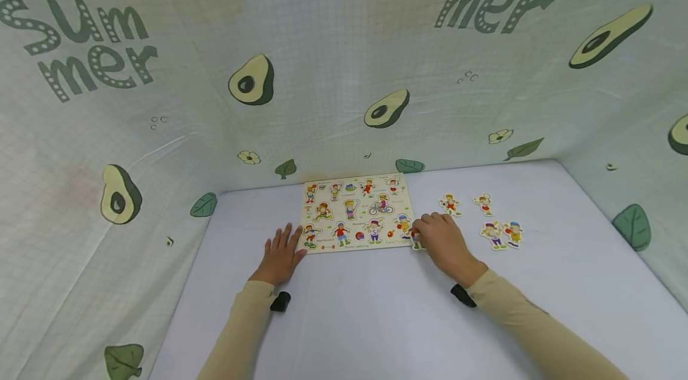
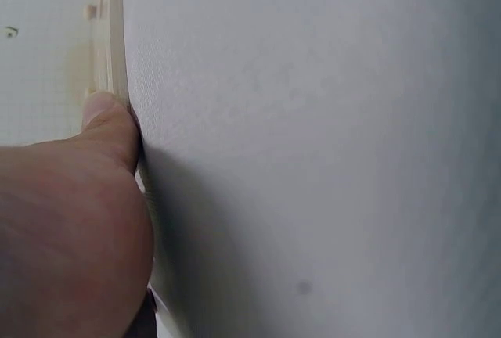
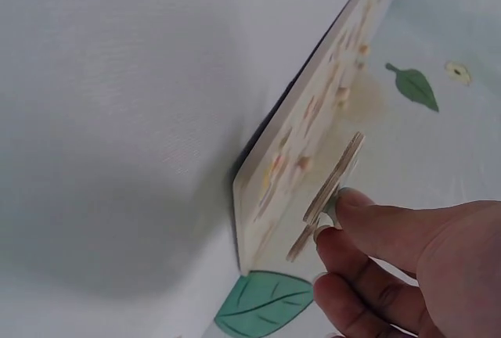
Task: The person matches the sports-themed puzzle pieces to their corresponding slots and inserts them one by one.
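A cream wooden puzzle board [image 1: 328,248] printed with sports figures lies on the white table. My left hand [image 1: 278,257] rests at its lower-left corner, fingers spread; in the left wrist view the thumb [image 2: 109,123] touches the board's edge. At the lower-right corner, my right hand [image 1: 443,245] pinches a flat wooden puzzle piece [image 1: 417,242] shaped like a figure. Seen edge-on in the right wrist view, that puzzle piece [image 3: 335,177] is held between thumb and fingertips, off the table. Its picture is mostly hidden by the hand.
Right of the board lie several loose figure pieces: a soccer player [image 1: 450,205], a figure in red and white [image 1: 483,204], one in purple [image 1: 493,235] and one with a blue cap [image 1: 513,234]. Behind the table hangs an avocado-print curtain [image 1: 322,99].
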`<action>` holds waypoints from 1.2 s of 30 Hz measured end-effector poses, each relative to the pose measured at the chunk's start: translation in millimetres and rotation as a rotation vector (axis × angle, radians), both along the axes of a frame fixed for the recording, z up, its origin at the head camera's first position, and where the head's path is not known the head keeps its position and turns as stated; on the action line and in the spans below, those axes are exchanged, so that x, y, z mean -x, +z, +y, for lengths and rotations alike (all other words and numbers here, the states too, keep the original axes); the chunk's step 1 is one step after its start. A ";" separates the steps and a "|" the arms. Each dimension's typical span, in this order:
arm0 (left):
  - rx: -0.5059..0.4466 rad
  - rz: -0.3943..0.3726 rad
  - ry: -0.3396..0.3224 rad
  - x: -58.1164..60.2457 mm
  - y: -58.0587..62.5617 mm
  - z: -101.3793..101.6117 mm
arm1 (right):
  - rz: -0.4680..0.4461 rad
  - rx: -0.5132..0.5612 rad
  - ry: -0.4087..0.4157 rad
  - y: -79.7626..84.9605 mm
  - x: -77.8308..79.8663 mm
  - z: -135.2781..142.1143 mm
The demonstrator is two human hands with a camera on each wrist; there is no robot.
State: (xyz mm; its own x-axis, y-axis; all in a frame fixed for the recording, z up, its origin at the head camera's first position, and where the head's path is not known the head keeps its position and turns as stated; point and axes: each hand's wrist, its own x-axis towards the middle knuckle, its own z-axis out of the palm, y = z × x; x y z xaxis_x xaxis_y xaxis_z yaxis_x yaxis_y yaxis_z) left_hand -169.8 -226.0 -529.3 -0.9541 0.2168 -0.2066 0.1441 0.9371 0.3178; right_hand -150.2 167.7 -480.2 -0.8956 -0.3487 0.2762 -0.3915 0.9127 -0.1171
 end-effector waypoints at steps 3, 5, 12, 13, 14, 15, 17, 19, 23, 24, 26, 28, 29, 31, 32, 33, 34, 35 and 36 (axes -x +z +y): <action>-0.012 0.003 0.003 -1.0 2.9 0.9 | 0.005 0.001 0.015 0.2 2.9 -9.9; -0.009 -0.001 0.005 -1.7 4.6 1.1 | 0.008 0.004 0.026 0.3 4.5 -16.7; 0.001 -0.015 0.007 -0.5 7.0 0.0 | 0.034 0.046 0.090 -1.4 11.5 -41.2; 0.002 -0.015 0.006 0.0 6.1 -0.4 | 0.033 0.052 0.098 -1.9 12.7 -44.8; 0.010 -0.018 0.004 0.8 4.2 -1.3 | 0.033 0.056 0.106 -2.8 14.1 -48.2; 0.005 -0.014 0.004 1.5 2.5 -1.9 | 0.034 0.059 0.113 -3.7 15.5 -51.6; 0.001 -0.014 0.003 2.1 0.6 -2.7 | 0.039 0.062 0.125 -5.7 18.0 -58.3; 0.003 -0.021 0.005 1.2 2.5 -1.6 | 0.040 0.062 0.134 -7.5 20.4 -65.1; 0.007 -0.031 0.017 -2.3 11.7 1.5 | 0.012 0.091 0.152 -9.6 24.1 -78.8; 0.009 -0.030 0.017 -2.3 11.9 1.5 | 0.005 0.098 0.156 -9.9 25.0 -82.1; 0.013 -0.032 0.019 -2.4 12.2 0.9 | -0.006 0.109 0.165 -10.5 26.7 -88.3; 0.008 -0.028 0.022 -2.6 12.6 0.8 | -0.010 0.115 0.175 -10.9 28.0 -93.9; 0.006 -0.030 0.024 -2.9 12.8 0.8 | -0.013 0.120 0.179 -11.2 28.8 -96.7; -0.001 -0.032 0.025 -3.5 13.4 1.1 | -0.029 0.124 0.185 -11.9 30.0 -101.7; -0.008 -0.029 0.023 -3.8 13.6 1.3 | -0.037 0.126 0.187 -12.4 30.6 -104.0; -0.013 -0.028 0.021 -3.9 13.9 1.5 | -0.045 0.127 0.189 -12.5 31.2 -106.2; -0.013 -0.029 0.019 -3.8 14.0 1.8 | -0.050 0.127 0.190 -12.6 31.9 -108.5; -0.013 -0.030 0.018 -4.0 14.3 2.1 | -0.049 0.120 0.190 -13.1 33.1 -111.0; -0.014 -0.027 0.016 -4.0 14.5 2.3 | -0.042 0.107 0.191 -13.6 34.3 -113.3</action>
